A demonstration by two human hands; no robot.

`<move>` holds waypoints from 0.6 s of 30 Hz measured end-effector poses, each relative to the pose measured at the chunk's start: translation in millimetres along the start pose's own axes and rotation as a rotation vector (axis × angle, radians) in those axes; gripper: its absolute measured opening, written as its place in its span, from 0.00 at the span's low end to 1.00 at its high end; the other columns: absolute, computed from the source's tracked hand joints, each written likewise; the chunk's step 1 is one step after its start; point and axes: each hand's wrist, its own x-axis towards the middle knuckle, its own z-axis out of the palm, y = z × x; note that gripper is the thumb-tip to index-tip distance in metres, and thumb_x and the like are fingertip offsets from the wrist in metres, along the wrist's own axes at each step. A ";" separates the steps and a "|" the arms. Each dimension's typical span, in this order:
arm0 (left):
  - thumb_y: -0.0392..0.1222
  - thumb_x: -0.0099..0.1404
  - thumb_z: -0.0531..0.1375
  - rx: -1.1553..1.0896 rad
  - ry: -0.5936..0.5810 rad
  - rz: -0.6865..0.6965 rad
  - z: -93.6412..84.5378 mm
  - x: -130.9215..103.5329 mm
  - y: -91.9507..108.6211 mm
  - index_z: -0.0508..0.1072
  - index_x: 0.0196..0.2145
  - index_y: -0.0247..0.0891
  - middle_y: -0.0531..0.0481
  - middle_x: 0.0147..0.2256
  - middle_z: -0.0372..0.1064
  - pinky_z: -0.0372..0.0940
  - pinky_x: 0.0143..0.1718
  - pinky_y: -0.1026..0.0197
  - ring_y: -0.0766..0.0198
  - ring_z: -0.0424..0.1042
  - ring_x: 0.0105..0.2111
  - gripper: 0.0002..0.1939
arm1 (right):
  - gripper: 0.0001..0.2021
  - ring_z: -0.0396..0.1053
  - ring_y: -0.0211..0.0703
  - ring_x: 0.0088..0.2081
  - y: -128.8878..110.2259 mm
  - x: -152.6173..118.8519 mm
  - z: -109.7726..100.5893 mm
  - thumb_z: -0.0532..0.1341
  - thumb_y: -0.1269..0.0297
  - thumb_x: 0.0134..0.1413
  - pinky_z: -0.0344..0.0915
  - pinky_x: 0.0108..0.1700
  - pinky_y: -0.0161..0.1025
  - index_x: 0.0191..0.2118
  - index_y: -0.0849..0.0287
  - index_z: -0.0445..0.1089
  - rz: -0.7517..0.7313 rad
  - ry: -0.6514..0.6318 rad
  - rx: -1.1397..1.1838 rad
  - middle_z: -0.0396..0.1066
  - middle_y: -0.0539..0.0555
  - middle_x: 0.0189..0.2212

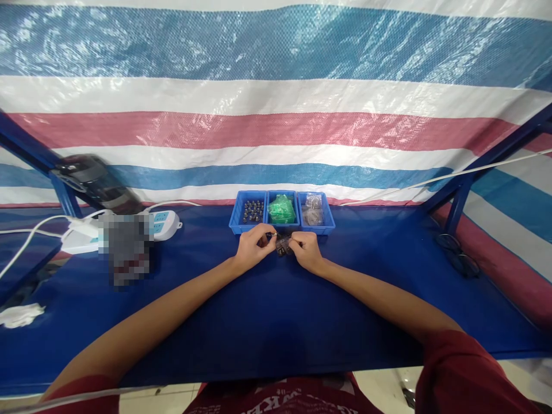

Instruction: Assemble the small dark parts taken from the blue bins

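While left hand [254,248] pinches small piece [269,236], right hand [307,251] has grip closed on dark item [283,248], bins [282,227] just beyond.

By your power strip [166,225]: bottle [101,181] just behind it; crumpled white wad [21,315] on your side of it; glasses [459,254] well to its right; striped sheet [276,98] beyond.

The person's left grip [256,248] and right grip [305,251] pinch a small dark packet [282,248] between them above the blue counter [241,328]; its contents are too small to tell. Just beyond stand three blue trays [324,228] side by side, holding small metallic parts [253,211], green bagged material [282,210] and clear bags [313,210]. A power strip [167,225] lies well to the left, glasses [466,263] to the right, and a striped sheet [276,129] hangs behind.
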 end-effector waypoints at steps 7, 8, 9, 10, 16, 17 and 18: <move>0.37 0.64 0.56 -0.032 -0.009 0.034 -0.6 1.7 1.5 0.70 0.37 0.35 0.48 0.34 0.69 0.62 0.24 0.69 0.76 0.61 0.19 0.06 | 0.20 0.52 0.33 0.20 -1.2 0.4 0.1 0.52 0.68 0.56 0.50 0.25 0.35 0.15 0.58 0.47 -0.100 0.033 0.025 0.52 0.48 0.16; 0.38 0.64 0.56 -0.033 -0.013 0.030 -0.7 1.7 1.7 0.71 0.37 0.35 0.48 0.34 0.69 0.62 0.24 0.69 0.76 0.60 0.19 0.06 | 0.20 0.54 0.33 0.21 -1.6 0.5 0.5 0.52 0.67 0.57 0.51 0.25 0.35 0.15 0.59 0.49 -0.119 0.041 0.045 0.54 0.48 0.17; 0.38 0.64 0.56 -0.034 -0.016 0.025 -0.7 1.8 1.9 0.71 0.37 0.35 0.48 0.34 0.69 0.62 0.24 0.69 0.76 0.60 0.19 0.06 | 0.20 0.54 0.33 0.21 -1.9 0.6 1.1 0.52 0.67 0.58 0.51 0.25 0.35 0.15 0.59 0.50 -0.133 0.051 0.056 0.55 0.49 0.18; 0.39 0.64 0.56 -0.032 -0.018 0.020 -0.8 1.9 2.2 0.71 0.37 0.35 0.48 0.34 0.69 0.61 0.24 0.69 0.76 0.60 0.19 0.06 | 0.21 0.53 0.33 0.20 -1.9 0.6 1.8 0.52 0.67 0.59 0.50 0.25 0.35 0.15 0.59 0.49 -0.143 0.062 0.058 0.54 0.49 0.17; 0.39 0.65 0.56 -0.037 -0.021 0.006 -1.4 3.0 2.8 0.71 0.39 0.36 0.48 0.36 0.70 0.62 0.24 0.69 0.76 0.61 0.20 0.07 | 0.24 0.44 0.30 0.17 0.6 -0.8 5.0 0.53 0.66 0.60 0.44 0.22 0.36 0.15 0.59 0.42 -0.179 0.076 0.026 0.43 0.45 0.14; 0.39 0.65 0.56 -0.039 -0.024 0.006 -1.6 3.0 2.6 0.72 0.39 0.36 0.47 0.36 0.70 0.63 0.25 0.68 0.75 0.61 0.20 0.07 | 0.24 0.43 0.30 0.17 0.7 -0.9 4.9 0.52 0.66 0.60 0.43 0.22 0.36 0.15 0.59 0.42 -0.178 0.070 0.026 0.43 0.45 0.14; 0.39 0.65 0.56 -0.040 -0.029 0.006 -1.6 2.8 2.4 0.72 0.40 0.36 0.47 0.37 0.70 0.63 0.25 0.68 0.75 0.62 0.21 0.08 | 0.24 0.43 0.30 0.17 0.6 -1.0 4.7 0.53 0.66 0.60 0.43 0.22 0.36 0.15 0.59 0.42 -0.172 0.064 0.026 0.43 0.45 0.14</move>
